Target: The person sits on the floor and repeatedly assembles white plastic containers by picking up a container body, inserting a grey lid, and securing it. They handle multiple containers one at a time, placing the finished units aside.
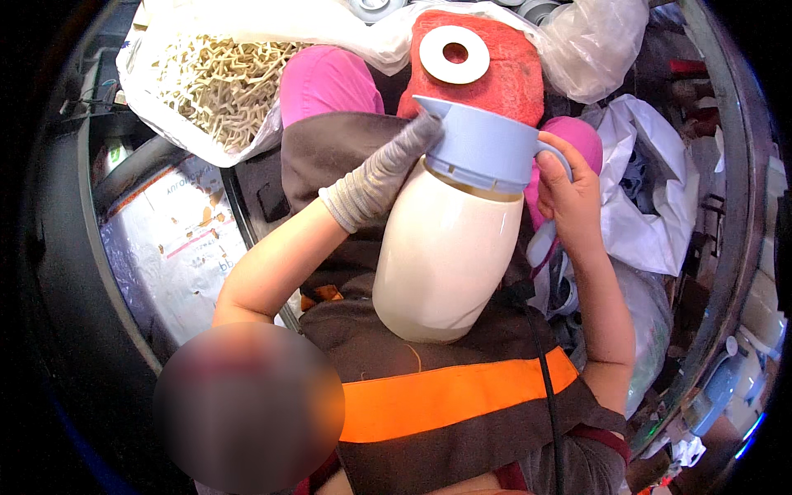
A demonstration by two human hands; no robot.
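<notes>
- Evidently, the cream jug body (445,256) leans against the apron (355,346), the blue collar (483,144) at its far end.
- Left of the body's far end, the gloved left hand (379,177) touches the collar's side; its fingers are mostly hidden, so its closure cannot be told.
- Right of it, the bare right hand (569,194) curls round the handle (563,158).
- The step seems to be aligning collar with body; next calls for keeping them square.

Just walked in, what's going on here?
Someone is holding a cream jug body with a light-blue collar on top; their seam doesn't look fully closed. The gloved left hand is at the spout side, the bare right hand at the handle. Beyond, a white disc lies on red cloth.
</notes>
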